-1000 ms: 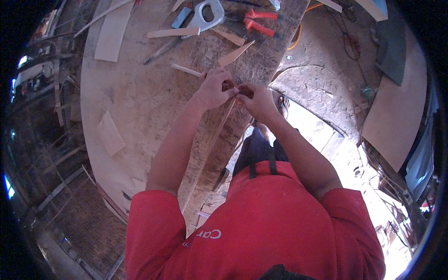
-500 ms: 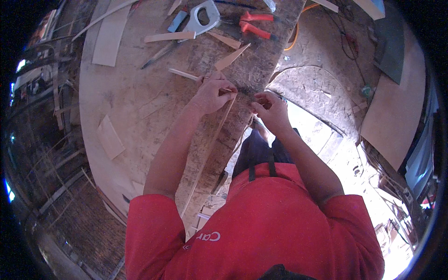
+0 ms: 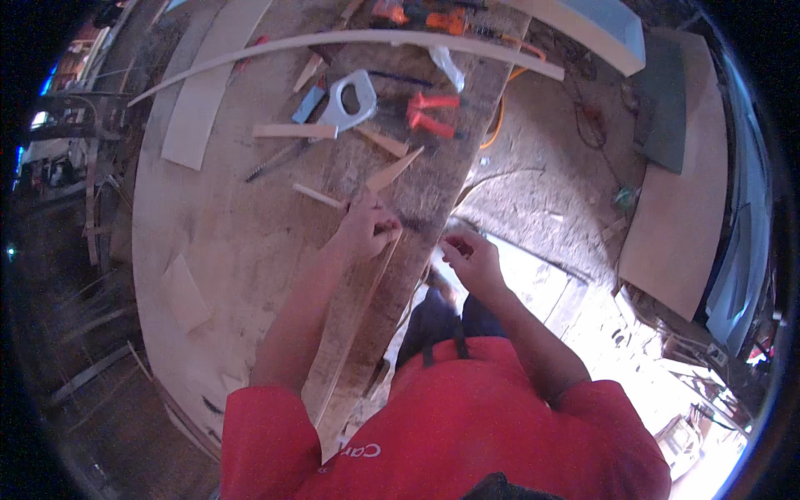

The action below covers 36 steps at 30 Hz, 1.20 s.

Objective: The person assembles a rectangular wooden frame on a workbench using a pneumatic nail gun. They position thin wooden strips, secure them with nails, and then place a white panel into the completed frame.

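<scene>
My left hand [image 3: 367,229] rests over the wooden worktable [image 3: 250,242], its thumb and fingers pinched on the upper end of a thin wooden strip [image 3: 357,332]. The strip runs down along the table toward my body. A short pale stick [image 3: 317,196] reaches to the back of that hand, and a pointed wood wedge [image 3: 393,171] lies just beyond it. To the right, past the table's edge, my right hand [image 3: 472,262] hovers with fingers curled together. Whatever it may hold is too small to make out.
Farther up the table lie a handsaw with a pale grip [image 3: 353,98], red-handled pliers [image 3: 433,112], a flat wood piece [image 3: 296,132] and a blue block [image 3: 309,103]. A long curved strip [image 3: 358,37] crosses the far end. Large panels [image 3: 677,229] stand at right.
The view has tilted up, showing more of the table's far end, with the long strip and orange tools. Both hands stay near the same place by the table; the left keeps its pinch.
</scene>
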### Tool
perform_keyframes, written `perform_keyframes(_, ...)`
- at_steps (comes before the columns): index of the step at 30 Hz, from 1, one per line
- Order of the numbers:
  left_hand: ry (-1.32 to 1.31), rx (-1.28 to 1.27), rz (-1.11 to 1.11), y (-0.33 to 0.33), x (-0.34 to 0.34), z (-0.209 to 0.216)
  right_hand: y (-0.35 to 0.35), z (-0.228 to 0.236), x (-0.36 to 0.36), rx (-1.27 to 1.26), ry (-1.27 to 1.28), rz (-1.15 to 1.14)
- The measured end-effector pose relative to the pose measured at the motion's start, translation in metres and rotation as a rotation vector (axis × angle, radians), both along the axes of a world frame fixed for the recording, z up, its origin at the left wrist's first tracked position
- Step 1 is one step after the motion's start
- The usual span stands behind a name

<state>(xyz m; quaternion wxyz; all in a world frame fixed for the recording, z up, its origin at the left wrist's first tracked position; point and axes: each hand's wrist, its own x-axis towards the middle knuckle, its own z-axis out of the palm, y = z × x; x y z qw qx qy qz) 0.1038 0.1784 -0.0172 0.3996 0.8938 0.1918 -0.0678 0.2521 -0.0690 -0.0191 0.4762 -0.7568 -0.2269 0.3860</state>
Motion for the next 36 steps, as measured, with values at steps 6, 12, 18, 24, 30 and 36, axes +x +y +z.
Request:
perform_keyframes(6, -0.047, -0.041, 0.043, 0.002, -0.003, -0.005, 0.029, 0.053, 0.07, 0.028, -0.211, -0.106)
perform_keyframes(12, -0.022, -0.019, 0.075, -0.004, -0.001, 0.015, 0.139, 0.072, 0.208, 0.175, -0.713, -0.102)
perform_keyframes(18, -0.015, -0.161, 0.039, -0.002, 0.0, 0.001, 0.31, 0.05, 0.354, -0.202, -1.053, 0.426)
perform_keyframes(24, 0.034, -0.045, 0.111, -0.007, 0.004, 0.025, 0.363, 0.014, 0.347, -0.315, -1.188, 0.578)
perform_keyframes(30, 0.045, -0.032, 0.078, -0.004, 0.004, 0.02, 0.301, 0.019, 0.357, -0.32, -1.145, 0.522)
perform_keyframes(36, -0.028, -0.047, 0.026, -0.003, 0.009, 0.027, 0.139, 0.071, 0.354, -0.357, -1.041, 0.319)
